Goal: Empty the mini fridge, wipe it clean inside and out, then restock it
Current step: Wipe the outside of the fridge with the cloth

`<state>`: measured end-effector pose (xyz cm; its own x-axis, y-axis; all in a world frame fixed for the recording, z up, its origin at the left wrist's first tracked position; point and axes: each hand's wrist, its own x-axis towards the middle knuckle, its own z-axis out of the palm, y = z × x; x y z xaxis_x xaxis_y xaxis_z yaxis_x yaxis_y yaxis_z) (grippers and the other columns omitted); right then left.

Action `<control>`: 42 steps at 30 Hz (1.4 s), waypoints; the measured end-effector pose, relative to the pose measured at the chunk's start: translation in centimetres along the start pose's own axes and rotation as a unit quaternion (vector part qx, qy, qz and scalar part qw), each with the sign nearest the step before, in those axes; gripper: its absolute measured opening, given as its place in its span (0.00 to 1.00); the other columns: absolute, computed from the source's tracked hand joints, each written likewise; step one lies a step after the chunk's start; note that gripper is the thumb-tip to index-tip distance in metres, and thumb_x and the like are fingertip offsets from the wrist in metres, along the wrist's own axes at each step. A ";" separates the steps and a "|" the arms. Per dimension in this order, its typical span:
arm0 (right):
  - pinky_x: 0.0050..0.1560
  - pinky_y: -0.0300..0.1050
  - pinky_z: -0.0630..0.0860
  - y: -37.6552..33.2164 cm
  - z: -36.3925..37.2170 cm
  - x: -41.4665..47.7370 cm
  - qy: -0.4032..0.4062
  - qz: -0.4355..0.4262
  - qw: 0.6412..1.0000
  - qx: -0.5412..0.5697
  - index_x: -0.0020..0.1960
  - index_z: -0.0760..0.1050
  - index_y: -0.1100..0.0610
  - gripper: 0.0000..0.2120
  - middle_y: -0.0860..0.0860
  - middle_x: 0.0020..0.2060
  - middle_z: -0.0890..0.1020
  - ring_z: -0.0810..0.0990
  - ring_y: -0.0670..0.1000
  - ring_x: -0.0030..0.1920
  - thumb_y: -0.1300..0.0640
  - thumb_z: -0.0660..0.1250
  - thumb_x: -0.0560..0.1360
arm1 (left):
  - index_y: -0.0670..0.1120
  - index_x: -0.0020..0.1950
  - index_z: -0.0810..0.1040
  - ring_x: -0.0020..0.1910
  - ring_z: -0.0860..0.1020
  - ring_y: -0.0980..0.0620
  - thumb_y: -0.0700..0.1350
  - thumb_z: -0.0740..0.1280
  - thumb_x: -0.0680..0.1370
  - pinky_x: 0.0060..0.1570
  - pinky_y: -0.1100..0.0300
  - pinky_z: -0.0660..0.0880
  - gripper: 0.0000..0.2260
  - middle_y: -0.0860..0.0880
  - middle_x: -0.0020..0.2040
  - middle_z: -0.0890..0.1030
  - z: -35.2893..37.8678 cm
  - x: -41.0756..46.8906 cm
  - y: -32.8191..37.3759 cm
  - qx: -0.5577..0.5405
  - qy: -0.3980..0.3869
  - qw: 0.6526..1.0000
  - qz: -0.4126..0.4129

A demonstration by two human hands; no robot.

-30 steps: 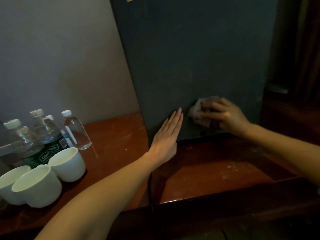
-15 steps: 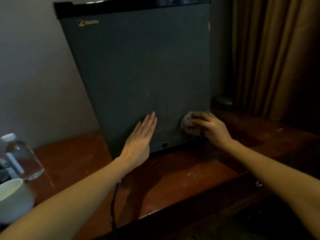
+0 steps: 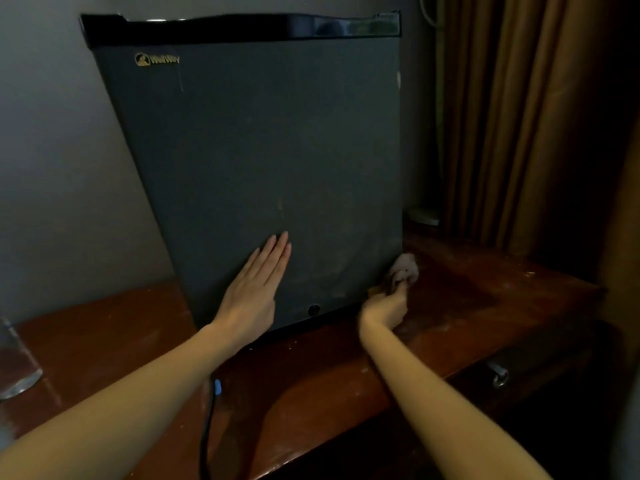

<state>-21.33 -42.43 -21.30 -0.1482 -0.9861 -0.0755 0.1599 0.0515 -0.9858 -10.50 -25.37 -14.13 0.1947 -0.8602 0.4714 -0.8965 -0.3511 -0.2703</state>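
- While the left hand lies flat, fingers straight, on the closed mini fridge at frame centre, the right hand grips a crumpled cloth.
- The cloth sits at the fridge's lower right corner.

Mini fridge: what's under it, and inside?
It stands on the wooden table. Inside is hidden: its door is closed, left hand flat on it, right hand gripping a cloth at the lower right corner.
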 end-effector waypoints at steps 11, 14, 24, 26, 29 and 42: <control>0.66 0.41 0.65 1.3 4.7 -12.2 -0.065 0.072 0.994 0.055 0.75 0.64 0.52 0.29 0.54 0.71 0.71 0.72 0.56 0.68 0.71 0.56 0.77 | 0.42 0.78 0.44 0.77 0.42 0.51 0.36 0.64 0.74 0.74 0.60 0.37 0.39 0.47 0.78 0.41 -0.6 -2.5 -2.6 0.024 0.015 0.999 0.036; 0.68 0.45 0.67 0.2 5.2 -10.0 -0.037 0.094 0.989 0.111 0.75 0.64 0.52 0.26 0.56 0.70 0.71 0.72 0.57 0.67 0.67 0.55 0.79 | 0.41 0.78 0.47 0.77 0.44 0.49 0.36 0.66 0.73 0.73 0.61 0.37 0.39 0.46 0.78 0.44 -0.7 -3.0 -3.0 0.034 0.014 0.999 0.029; 0.73 0.45 0.60 -0.7 2.6 3.4 0.003 0.001 0.998 0.064 0.77 0.56 0.56 0.29 0.53 0.76 0.62 0.64 0.55 0.73 0.70 0.51 0.78 | 0.42 0.78 0.42 0.77 0.37 0.50 0.36 0.62 0.75 0.74 0.58 0.37 0.37 0.46 0.78 0.40 0.2 -3.0 -3.4 0.028 0.031 0.998 0.043; 0.72 0.45 0.61 -0.8 2.6 2.5 0.004 -0.002 0.997 0.080 0.77 0.58 0.55 0.26 0.52 0.75 0.63 0.66 0.55 0.72 0.67 0.51 0.80 | 0.43 0.77 0.38 0.76 0.34 0.51 0.36 0.58 0.78 0.74 0.59 0.35 0.36 0.48 0.77 0.35 0.0 -3.0 -3.2 0.013 0.028 0.998 0.048; 0.72 0.53 0.64 -1.1 3.7 -1.2 -0.026 -0.011 0.995 0.099 0.78 0.56 0.52 0.27 0.54 0.75 0.63 0.66 0.58 0.72 0.66 0.51 0.80 | 0.43 0.78 0.42 0.77 0.39 0.51 0.35 0.61 0.76 0.75 0.58 0.37 0.37 0.48 0.78 0.40 -0.3 -3.2 -3.1 0.005 0.053 0.997 0.051; 0.66 0.25 0.32 -0.3 9.0 -18.7 -0.130 -0.156 0.977 0.062 0.76 0.42 0.47 0.40 0.43 0.76 0.39 0.37 0.42 0.75 0.76 0.54 0.75 | 0.37 0.77 0.54 0.77 0.52 0.44 0.31 0.71 0.64 0.74 0.56 0.47 0.44 0.41 0.78 0.53 -2.3 -6.3 -7.3 0.085 0.031 0.996 -0.012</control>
<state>-9.78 -25.42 -18.19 0.0425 -0.9586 0.2816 0.2657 -0.2608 -0.9281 -6.08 -16.51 -13.17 0.1862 -0.8282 0.5287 -0.8102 -0.4338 -0.3942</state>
